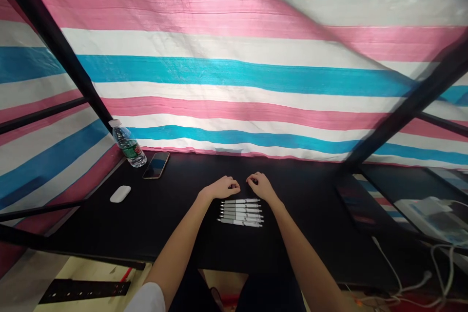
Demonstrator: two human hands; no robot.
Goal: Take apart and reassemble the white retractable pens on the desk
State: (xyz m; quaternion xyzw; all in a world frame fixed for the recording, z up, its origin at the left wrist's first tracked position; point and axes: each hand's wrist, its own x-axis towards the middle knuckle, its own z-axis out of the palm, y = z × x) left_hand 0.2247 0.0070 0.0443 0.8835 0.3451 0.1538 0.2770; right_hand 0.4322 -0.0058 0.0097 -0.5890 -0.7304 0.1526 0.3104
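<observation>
Several white and grey click pens (241, 212) lie side by side in a stacked row on the black tabletop, roughly parallel, their tips pointing left. Just beyond the row, at its left end, rests my left hand (222, 187), its fingers curled in loosely with nothing visible in them. My right hand (261, 187) is beyond the right end of the pens, also with curled fingers and no object showing. A small gap separates the two hands, and neither one touches a pen.
On the left of the black table (164, 224) are a water bottle (130, 147), a smartphone (156, 165) and a white earbud case (120, 194). White cables (444, 273) and a plastic-wrapped item (435, 214) lie at the right. Striped sheeting (234, 75) hangs behind, with black frame bars (398, 117).
</observation>
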